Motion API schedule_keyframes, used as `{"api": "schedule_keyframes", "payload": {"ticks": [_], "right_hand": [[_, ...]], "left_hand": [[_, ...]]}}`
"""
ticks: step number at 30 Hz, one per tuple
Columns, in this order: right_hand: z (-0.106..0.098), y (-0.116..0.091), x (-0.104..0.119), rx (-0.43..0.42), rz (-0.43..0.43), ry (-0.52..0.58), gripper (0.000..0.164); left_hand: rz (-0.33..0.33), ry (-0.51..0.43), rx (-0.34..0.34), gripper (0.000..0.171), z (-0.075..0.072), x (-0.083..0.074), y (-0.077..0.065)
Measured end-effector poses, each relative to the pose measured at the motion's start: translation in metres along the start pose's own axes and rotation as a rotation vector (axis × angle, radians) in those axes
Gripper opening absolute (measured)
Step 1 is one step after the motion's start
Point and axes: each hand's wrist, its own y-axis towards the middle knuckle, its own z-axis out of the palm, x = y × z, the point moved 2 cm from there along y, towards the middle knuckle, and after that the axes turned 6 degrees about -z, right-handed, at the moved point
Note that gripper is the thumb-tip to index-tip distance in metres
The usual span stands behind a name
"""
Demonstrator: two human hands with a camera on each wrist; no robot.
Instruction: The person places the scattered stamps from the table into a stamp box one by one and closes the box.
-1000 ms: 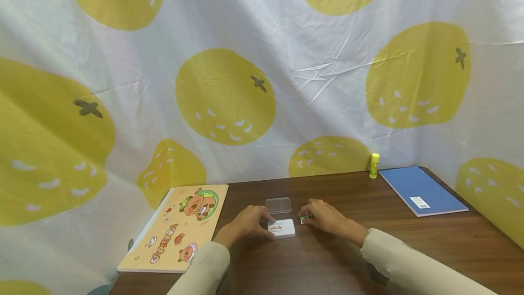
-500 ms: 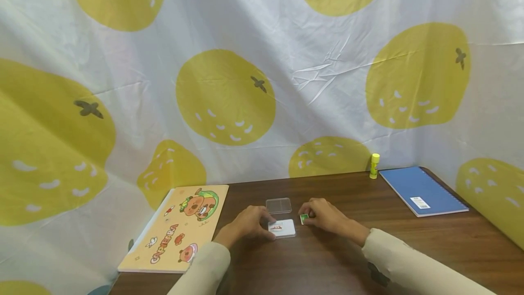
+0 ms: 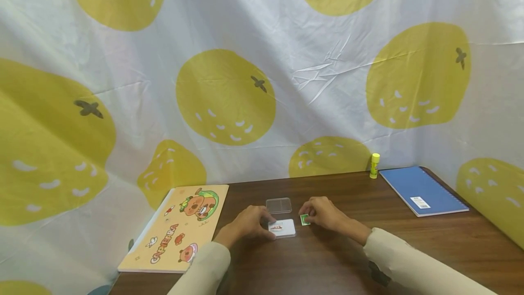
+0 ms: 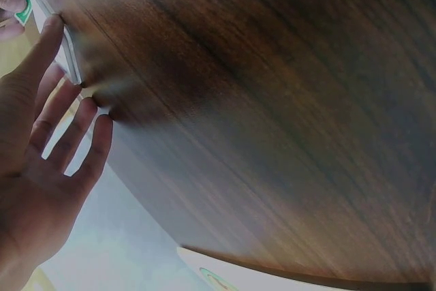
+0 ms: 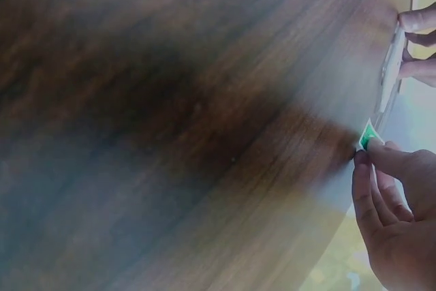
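My left hand [image 3: 245, 226] holds a small flat box [image 3: 288, 228] by its left end, thumb on the near side and a finger on the far side. White cards or paper with a red print fill the box. Just right of it, my right hand [image 3: 322, 213] pinches a small green card [image 3: 304, 220] with a white border between thumb and fingertips. In the right wrist view the green card [image 5: 368, 133] is tilted close to the box's end [image 5: 392, 69]. A clear plastic lid [image 3: 278, 205] lies behind the box.
On the left of the brown wooden table [image 3: 262, 267] lies a cartoon capybara notebook [image 3: 176, 231]. A yellow-green glue stick [image 3: 374, 166] stands at the back right, beside a blue spiral notebook [image 3: 421, 190]. A fruit-print curtain [image 3: 286, 81] hangs behind and at both sides.
The green card in my right hand has turned so that more of its face shows, and my right fingers have shifted slightly. My left hand and the box have stayed in place.
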Motion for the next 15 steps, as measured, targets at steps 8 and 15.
{"api": "schedule_keyframes", "payload": {"ticks": [8,15], "right_hand": [[-0.0035,-0.0008,0.003,0.017,0.016,0.054,0.015],[-0.0052,0.0042,0.0098,0.02,0.012,0.125,0.014]], "left_hand": [[-0.001,-0.003,0.003,0.044,0.0009,-0.0005,-0.0004],[0.013,-0.008,-0.003,0.044,0.0003,0.0013,0.0001]]}}
